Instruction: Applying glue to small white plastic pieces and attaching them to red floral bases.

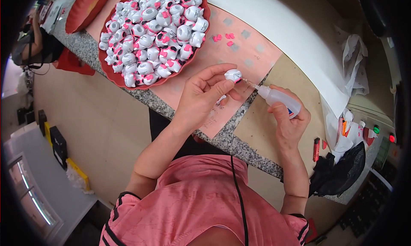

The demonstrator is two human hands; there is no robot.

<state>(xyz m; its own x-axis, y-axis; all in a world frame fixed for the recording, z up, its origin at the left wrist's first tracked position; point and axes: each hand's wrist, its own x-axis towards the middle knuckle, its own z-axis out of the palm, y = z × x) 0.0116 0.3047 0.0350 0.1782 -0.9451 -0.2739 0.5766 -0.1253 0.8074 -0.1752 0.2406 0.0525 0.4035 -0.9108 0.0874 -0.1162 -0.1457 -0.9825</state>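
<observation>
My left hand (199, 94) pinches a small white plastic figurine head (232, 75) with a dark pink patch between thumb and fingers. My right hand (292, 124) is wrapped round a translucent squeeze bottle (282, 101) that looks like glue. The bottle lies tilted, its thin nozzle tip at or just beside the pink patch; whether they touch I cannot tell. Under my left fingers another small whitish piece (221, 100) shows in part. A red scalloped basin (103, 64) beyond my left hand is heaped with white, pink and black figurine heads (150, 40).
Several small pink pieces (230, 35) lie on the pink sheet (252, 53) covering the speckled counter (257, 158). Another red basin (85, 10) stands far left. At right are a red marker-like object (316, 149), black mesh cloth (342, 171) and lit green and red buttons (391, 137).
</observation>
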